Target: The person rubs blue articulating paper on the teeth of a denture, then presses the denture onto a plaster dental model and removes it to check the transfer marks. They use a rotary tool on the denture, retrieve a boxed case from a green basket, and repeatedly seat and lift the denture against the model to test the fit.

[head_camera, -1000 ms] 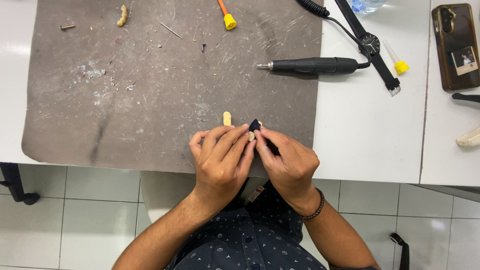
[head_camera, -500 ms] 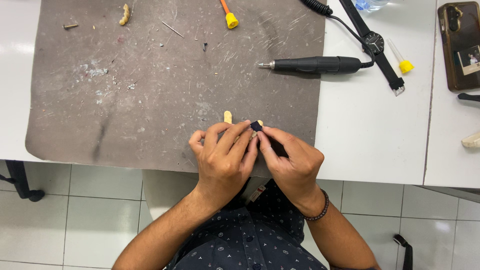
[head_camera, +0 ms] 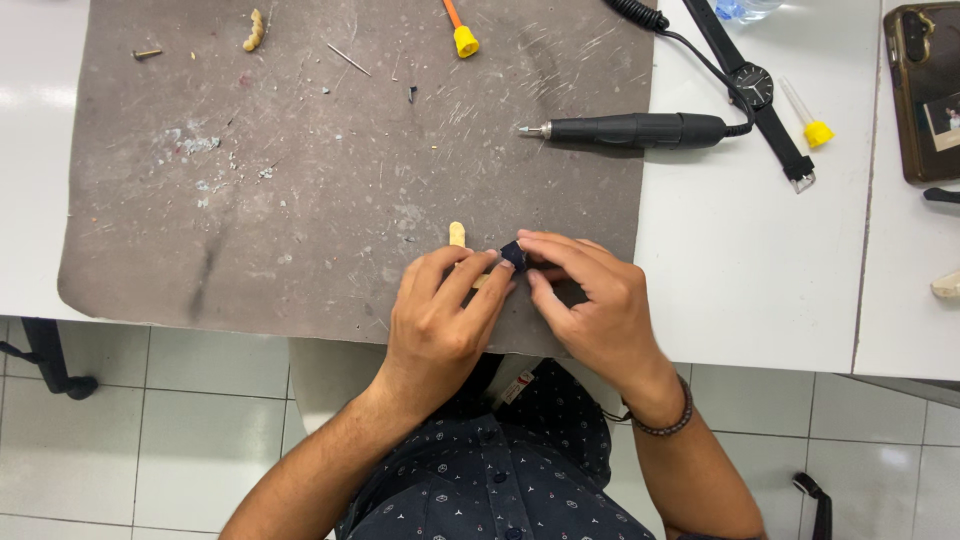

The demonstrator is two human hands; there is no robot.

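Note:
Both hands meet at the near edge of a grey work mat (head_camera: 300, 200). My left hand (head_camera: 440, 315) pinches a small cream-coloured piece (head_camera: 457, 234) whose tip pokes out above the fingers. My right hand (head_camera: 590, 305) presses a small dark blue piece (head_camera: 513, 254) against it with thumb and fingertips. The two hands touch each other at the fingertips. Most of both small pieces is hidden under the fingers.
A black rotary handpiece (head_camera: 640, 129) with a coiled cord lies on the mat's right edge. A black wristwatch (head_camera: 755, 85), a yellow-capped tube (head_camera: 808, 118) and a brown phone (head_camera: 928, 90) lie on the white table (head_camera: 760, 280). An orange-yellow tool (head_camera: 460, 32) and cream scraps (head_camera: 254, 30) lie at the far edge.
The hands stay together at the same spot; only slight finger shifts around the small pieces. The view has drifted a little.

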